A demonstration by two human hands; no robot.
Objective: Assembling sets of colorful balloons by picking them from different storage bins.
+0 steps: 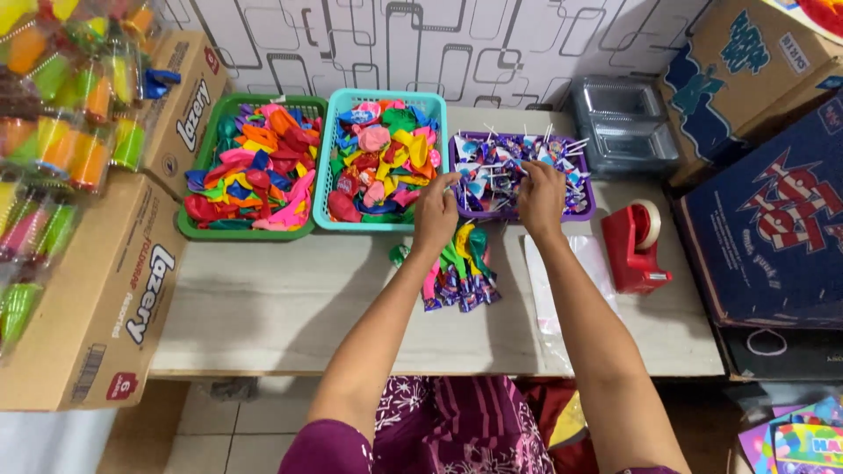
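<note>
I see both hands over the purple basket [587, 207] of wrapped lollipops [492, 171] at the desk's back edge. My right hand [541, 197] has its fingers curled down among the lollipops; whether they pinch one, I cannot tell. My left hand [436, 211] grasps a lollipop stick at the basket's left rim. A bunch of balloons and sweets [458, 268] lies just below.
</note>
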